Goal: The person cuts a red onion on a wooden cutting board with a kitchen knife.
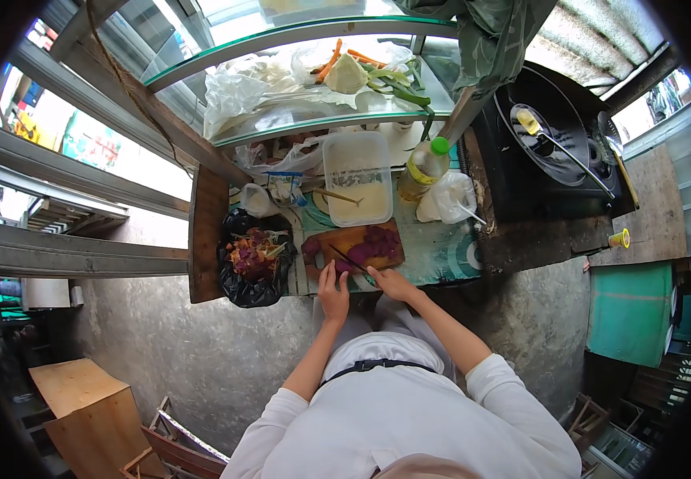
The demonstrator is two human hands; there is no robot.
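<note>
A wooden cutting board (397, 255) lies on the patterned counter cover, with chopped purple pieces (376, 242) spread over its right part. My right hand (394, 283) is closed on the handle end of a knife (348, 257), whose dark blade slants up and left across the board. Fingers of my left hand (333, 294) rest at the board's front edge, against a purple piece (344, 266) beside the blade. Another purple piece (310, 247) sits at the board's left end. Left of the board, a black plastic bag (251, 297) holds colourful scraps.
Behind the board stand a white plastic container (373, 209), a green-capped bottle (424, 171) and a clear plastic bag (452, 196). A glass case (313, 122) holds vegetables. At the right, a black stove (513, 188) bears a wok (575, 156) with a ladle.
</note>
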